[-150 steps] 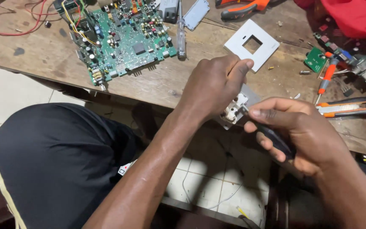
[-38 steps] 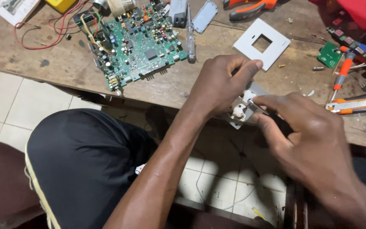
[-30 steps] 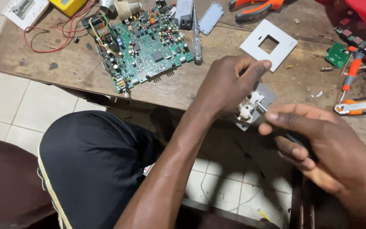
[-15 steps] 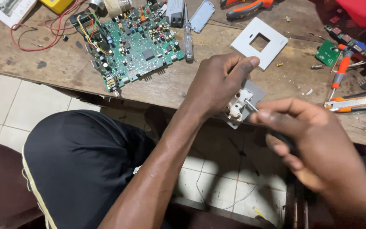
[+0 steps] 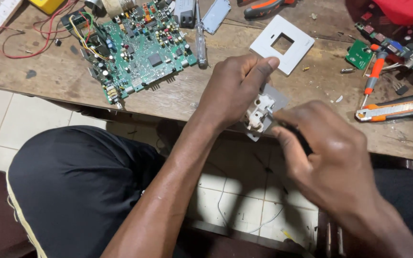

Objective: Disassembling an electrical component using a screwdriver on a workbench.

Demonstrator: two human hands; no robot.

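Worn wooden workbench. Left hand closed around switch module, held beyond bench edge; right hand pinched on dark tool handle, just beside. Judged light, rigid plastic; best gripped by frame edges.

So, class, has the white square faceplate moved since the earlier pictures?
No. The white faceplate keeps its place right of the green circuit board; only the camera view shifted.
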